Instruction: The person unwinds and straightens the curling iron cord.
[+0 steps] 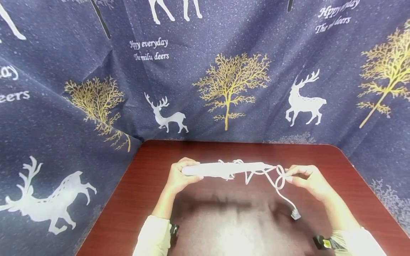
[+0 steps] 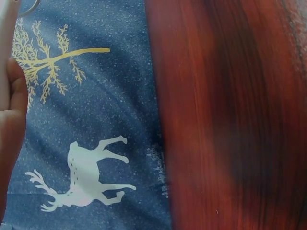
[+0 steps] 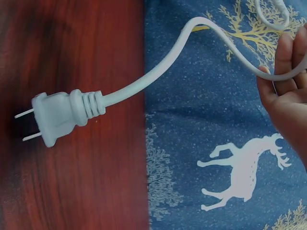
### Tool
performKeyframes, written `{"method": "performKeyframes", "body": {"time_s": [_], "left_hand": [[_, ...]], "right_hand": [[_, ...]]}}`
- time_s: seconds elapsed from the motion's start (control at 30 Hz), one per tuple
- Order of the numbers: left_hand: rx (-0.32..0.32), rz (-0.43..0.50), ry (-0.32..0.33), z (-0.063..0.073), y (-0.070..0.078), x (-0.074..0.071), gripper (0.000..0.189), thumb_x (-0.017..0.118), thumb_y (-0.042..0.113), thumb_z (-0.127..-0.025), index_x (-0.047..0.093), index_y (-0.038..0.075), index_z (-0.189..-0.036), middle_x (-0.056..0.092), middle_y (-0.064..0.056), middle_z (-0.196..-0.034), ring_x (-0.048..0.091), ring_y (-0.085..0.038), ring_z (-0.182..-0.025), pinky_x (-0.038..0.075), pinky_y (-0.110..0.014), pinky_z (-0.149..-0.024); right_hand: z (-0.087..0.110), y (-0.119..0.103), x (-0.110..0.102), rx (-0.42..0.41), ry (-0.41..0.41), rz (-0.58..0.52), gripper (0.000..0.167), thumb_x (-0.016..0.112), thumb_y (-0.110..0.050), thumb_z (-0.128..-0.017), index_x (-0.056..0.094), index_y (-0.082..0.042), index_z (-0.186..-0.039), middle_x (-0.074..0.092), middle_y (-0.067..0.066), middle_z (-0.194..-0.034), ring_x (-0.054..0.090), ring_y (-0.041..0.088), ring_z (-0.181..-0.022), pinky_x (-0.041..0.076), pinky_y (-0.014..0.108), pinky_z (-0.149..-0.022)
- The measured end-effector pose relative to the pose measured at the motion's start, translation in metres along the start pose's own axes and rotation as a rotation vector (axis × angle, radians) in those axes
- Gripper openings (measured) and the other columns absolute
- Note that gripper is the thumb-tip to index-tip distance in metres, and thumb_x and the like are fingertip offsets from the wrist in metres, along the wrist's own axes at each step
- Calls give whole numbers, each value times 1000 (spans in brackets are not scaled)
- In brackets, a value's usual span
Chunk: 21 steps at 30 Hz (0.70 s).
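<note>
Blue deer-print cloth (image 1: 192,67), glossy reddish-brown table (image 1: 153,170); white glare (image 1: 238,238)

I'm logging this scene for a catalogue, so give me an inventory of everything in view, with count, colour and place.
Long bar: one, white, held above the table
Cord: one, white, looped along the bar and over to the right hand
Plug: one, white with two prongs, hanging at the cord's end
Table: one, reddish brown, below the hands
Cloth: pieces uncertain, dark blue, behind and beside the table
Printed deer: several, white, on the cloth
Printed trees: several, gold or pale, on the cloth
Lettering: several patches, white, on the cloth
Sleeves: two, whitish, on the forearms
Wrist devices: two, black, by the cuffs
Left hand: one, bare, gripping the bar's left end
Right hand: one, bare, pinching the cord
</note>
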<state>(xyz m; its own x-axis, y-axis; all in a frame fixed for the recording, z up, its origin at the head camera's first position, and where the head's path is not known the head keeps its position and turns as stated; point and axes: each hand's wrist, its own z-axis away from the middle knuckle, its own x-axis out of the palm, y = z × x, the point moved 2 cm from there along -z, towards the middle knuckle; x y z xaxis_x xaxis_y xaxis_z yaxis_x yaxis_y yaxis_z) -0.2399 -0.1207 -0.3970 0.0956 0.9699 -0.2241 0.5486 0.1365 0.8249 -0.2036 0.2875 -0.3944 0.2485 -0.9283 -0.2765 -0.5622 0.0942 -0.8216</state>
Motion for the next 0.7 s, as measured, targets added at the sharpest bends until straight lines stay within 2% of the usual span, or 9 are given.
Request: {"method": "performKeyframes", "body": {"time_s": [0.1, 0.17, 0.23, 0.37, 0.47, 0.57, 0.7], "left_hand": [[8, 18, 20, 0, -2, 0, 38, 83, -7, -58, 69, -6, -94, 64, -12, -90, 59, -22, -83, 47, -25, -69], [0, 20, 31, -1, -9, 0, 39, 83, -5, -59, 70, -4, -95, 64, -10, -91, 59, -22, -84, 47, -25, -69], [-15, 21, 40, -1, -17, 0, 39, 84, -3, -60, 70, -2, -96, 65, -7, -91, 58, -22, -85, 46, -25, -69], [-32, 24, 41, -2, -28, -2, 39, 85, 2, -62, 71, 2, -98, 65, -4, -93, 59, -22, -88, 46, -27, -70], [-24, 38, 36, -3, -27, -3, 40, 85, 3, -63, 70, 0, -99, 65, -5, -94, 58, -23, -88, 46, -28, -71], [-36, 40, 29, -3, -23, -4, 39, 84, 1, -63, 69, -1, -100, 65, -5, -95, 58, -22, -88, 46, -27, -71], [-41, 35, 25, -1, -7, -5, 37, 82, -4, -63, 69, -3, -98, 65, -8, -94, 58, -22, -87, 47, -26, -70]], "right_hand": [[4, 3, 3, 39, -22, 111, 27, 65, 17, -73, 72, -4, -88, 67, 5, -82, 58, 6, -100, 43, 17, -83], [6, 6, 4, 55, -36, 160, 25, 66, 15, -73, 72, -4, -88, 66, 5, -82, 57, 6, -100, 40, 16, -85], [6, 10, 6, 67, -54, 182, 23, 68, 13, -74, 72, -5, -87, 66, 5, -80, 57, 7, -95, 39, 15, -83], [6, 20, 9, 56, -99, 216, 22, 69, 11, -75, 72, -6, -88, 64, 4, -76, 57, 12, -79, 43, 21, -71], [6, 27, 9, 67, -89, 256, 20, 68, 10, -75, 71, -5, -88, 66, 3, -76, 59, 12, -72, 45, 22, -63], [6, 33, 8, 110, -45, 297, 17, 67, 10, -76, 69, -1, -88, 67, 3, -77, 62, 13, -71, 47, 21, -61], [4, 40, 4, 202, 33, 389, 9, 67, 2, -79, 69, -1, -88, 68, 3, -78, 64, 13, -71, 47, 19, -61]]}}
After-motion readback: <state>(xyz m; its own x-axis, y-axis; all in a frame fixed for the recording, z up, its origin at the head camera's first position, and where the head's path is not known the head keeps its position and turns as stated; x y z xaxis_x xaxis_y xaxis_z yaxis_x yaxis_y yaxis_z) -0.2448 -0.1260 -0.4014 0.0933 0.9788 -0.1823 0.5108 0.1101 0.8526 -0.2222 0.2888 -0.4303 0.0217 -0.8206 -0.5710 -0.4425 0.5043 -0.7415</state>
